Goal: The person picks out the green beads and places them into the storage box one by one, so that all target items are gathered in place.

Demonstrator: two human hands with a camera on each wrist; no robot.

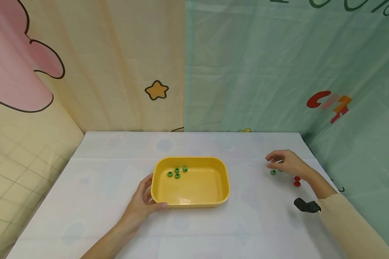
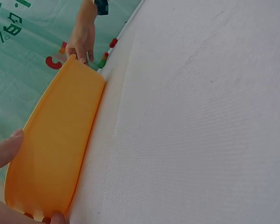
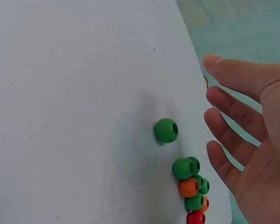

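Table [image 1: 84, 201]: left hand [image 1: 140, 204] grips tray [image 1: 201, 187], right hand [image 1: 289, 163] half-spread.

Your yellow tray [image 1: 201, 185]: smooth, glossy plastic. Green beads [image 3: 164, 131]: smooth, plastic-looking, soft sheen. Under your work, white table cover [image 1: 262, 223]: matt cloth, finely ribbed. Green backdrop [image 1: 240, 72]: creased fabric. Your beige sleeve [image 1: 353, 223]: matt cloth.
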